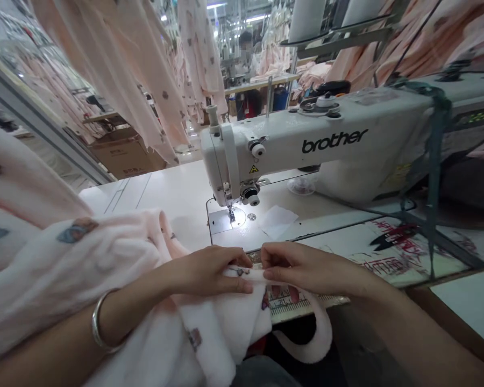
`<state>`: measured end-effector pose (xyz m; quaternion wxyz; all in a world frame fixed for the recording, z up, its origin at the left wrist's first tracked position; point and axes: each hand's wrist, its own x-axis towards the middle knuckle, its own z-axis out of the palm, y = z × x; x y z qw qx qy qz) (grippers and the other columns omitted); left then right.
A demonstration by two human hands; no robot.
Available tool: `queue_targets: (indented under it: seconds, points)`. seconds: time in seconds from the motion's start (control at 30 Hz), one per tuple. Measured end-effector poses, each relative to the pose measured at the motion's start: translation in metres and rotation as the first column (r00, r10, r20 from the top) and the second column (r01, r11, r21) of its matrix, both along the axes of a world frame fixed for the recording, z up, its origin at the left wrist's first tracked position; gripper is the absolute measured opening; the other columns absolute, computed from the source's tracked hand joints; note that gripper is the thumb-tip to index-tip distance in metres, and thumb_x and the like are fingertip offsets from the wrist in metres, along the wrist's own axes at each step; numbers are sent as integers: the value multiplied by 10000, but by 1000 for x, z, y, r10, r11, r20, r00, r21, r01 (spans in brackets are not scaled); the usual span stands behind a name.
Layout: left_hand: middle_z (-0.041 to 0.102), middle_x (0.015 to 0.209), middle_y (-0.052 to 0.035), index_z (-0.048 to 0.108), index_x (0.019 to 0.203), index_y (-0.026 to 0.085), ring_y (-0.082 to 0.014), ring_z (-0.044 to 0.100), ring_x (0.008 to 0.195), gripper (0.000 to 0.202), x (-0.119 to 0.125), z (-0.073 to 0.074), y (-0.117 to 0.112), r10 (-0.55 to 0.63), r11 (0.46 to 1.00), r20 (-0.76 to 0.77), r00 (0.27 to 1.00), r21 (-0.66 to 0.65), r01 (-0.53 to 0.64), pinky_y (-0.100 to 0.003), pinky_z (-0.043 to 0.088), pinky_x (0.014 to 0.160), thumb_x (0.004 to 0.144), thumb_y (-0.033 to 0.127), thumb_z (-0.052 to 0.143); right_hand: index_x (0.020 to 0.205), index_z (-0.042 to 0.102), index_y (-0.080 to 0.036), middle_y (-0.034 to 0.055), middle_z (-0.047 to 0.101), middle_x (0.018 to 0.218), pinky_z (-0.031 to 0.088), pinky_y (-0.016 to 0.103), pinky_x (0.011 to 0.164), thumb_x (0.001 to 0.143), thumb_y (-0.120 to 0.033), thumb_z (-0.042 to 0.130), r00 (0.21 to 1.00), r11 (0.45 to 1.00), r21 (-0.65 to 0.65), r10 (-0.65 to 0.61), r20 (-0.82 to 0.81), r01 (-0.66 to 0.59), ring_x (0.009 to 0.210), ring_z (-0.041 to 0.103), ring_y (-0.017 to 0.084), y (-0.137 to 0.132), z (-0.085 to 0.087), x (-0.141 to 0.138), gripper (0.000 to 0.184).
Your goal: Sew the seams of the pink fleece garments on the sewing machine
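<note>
Soft pale-pink fleece fabric (116,252) with small printed figures spreads over the left of the table and hangs off its front edge. My left hand (213,271), with a bangle on the wrist, pinches a folded edge of it. Close beside it, my right hand (292,263) grips the same edge between thumb and fingers. A narrow fabric strip (322,333) loops down below my right hand. Just beyond both hands stands a white sewing machine (274,145); its lit presser foot (231,215) has no fabric under it.
A white scrap (280,220) lies right of the needle plate. A small clear dish (301,186) sits under the machine arm. A ruler tape (286,303) runs along the front edge. Pink garments (116,64) hang behind, above a cardboard box (127,153). Thread cones (306,21) stand upper right.
</note>
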<state>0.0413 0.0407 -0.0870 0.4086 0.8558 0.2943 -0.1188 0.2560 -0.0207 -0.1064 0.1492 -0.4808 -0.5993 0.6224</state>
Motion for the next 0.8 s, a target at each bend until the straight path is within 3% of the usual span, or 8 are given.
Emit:
queue_targets:
  seconds: [0.17, 0.33, 0.47, 0.57, 0.67, 0.8]
  points:
    - [611, 776, -9, 643, 955, 181, -144, 526, 701, 417, 6, 3, 0, -6, 1000, 9, 1000, -6, 6, -238, 342, 612, 869, 555, 482, 754, 474, -194, -19, 606, 675, 407, 208, 475, 784, -244, 537, 999, 999, -10, -35, 28, 36, 519, 507, 89, 1, 1, -1, 86]
    - [592, 724, 20, 658, 884, 184, -111, 492, 658, 273, 9, 0, -9, 124, 992, 70, 990, -46, -121, -212, 332, 586, 858, 426, 535, 734, 506, -193, -31, 601, 677, 347, 198, 479, 763, -221, 538, 990, 993, 64, -105, 94, 99, 519, 474, 75, -6, -1, -2, 51]
    - [598, 706, 23, 646, 810, 176, -105, 486, 634, 172, 11, -7, -20, 228, 973, 126, 966, 19, -232, -214, 331, 584, 831, 315, 548, 890, 568, -206, -13, 613, 858, 404, 207, 623, 760, -246, 590, 985, 980, 117, -167, 51, 160, 765, 554, 120, -15, -9, 4, 138]
    - [614, 729, 16, 653, 821, 177, -113, 498, 654, 170, 11, -10, -20, 257, 966, 129, 958, 7, -260, -218, 348, 595, 827, 307, 544, 936, 606, -208, -18, 603, 778, 403, 209, 597, 794, -311, 589, 988, 988, 34, -153, -8, 154, 707, 550, 116, -14, -17, 7, 176]
    - [635, 752, 6, 672, 849, 181, -126, 517, 682, 233, 12, -11, -8, 326, 945, 102, 940, -23, -326, -227, 360, 599, 843, 361, 525, 842, 619, -188, -19, 592, 653, 388, 209, 528, 823, -332, 533, 987, 989, 14, -151, 58, 150, 583, 528, 101, 5, -20, 5, 168]
    - [648, 745, -1, 663, 804, 176, -143, 545, 704, 283, 14, -18, 23, 487, 873, 50, 872, 0, -487, -235, 368, 591, 795, 437, 554, 741, 602, -185, -5, 621, 628, 390, 221, 484, 769, -317, 544, 962, 981, 155, -150, 227, 117, 530, 547, 111, 53, -19, -3, 147]
